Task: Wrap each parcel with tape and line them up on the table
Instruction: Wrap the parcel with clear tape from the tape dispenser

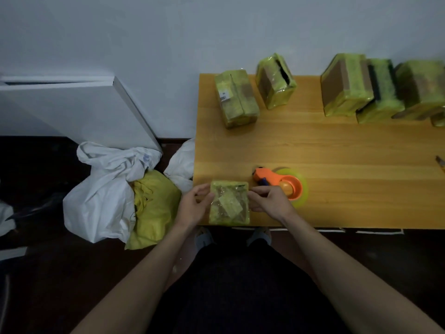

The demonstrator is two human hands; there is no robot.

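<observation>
A head camera looks down on a person standing at the near edge of a wooden table (337,145), both bare forearms reaching in from 6 o'clock.

On the dark floor at 9 o'clock, a white board (72,109) leans against the wall. Just in front of it sit a crumpled white sack (101,189) and a yellow bag (154,208), touching each other beside the table's left edge.

The left hand (192,206) grips the left edge of a small parcel (229,203), thumb curled over its top and fingers bent around the side. The parcel is flat, wrapped in yellow-green tape with a pale label on top, and lies at the table's near edge, at about 6 o'clock of the tabletop. The right hand (267,198) holds the parcel's right edge, its fingertips (255,191) pinched on the upper right corner. Both hands are closed on the parcel, not spread flat.

Just beyond the right hand, at 1 o'clock from the parcel, an orange tape dispenser (284,184) rests on the table with a yellow-green roll.

Along the far edge, near the wall, stands a line of taped boxes: one (237,101) at 11 o'clock, a second (275,84) just right of it, then a gap, then a cluster of three (346,89) touching each other at 1 to 2 o'clock, blurred at the frame edge.

A small tool (440,162) lies at the table's right edge, at 3 o'clock; too little shows to identify it.
</observation>
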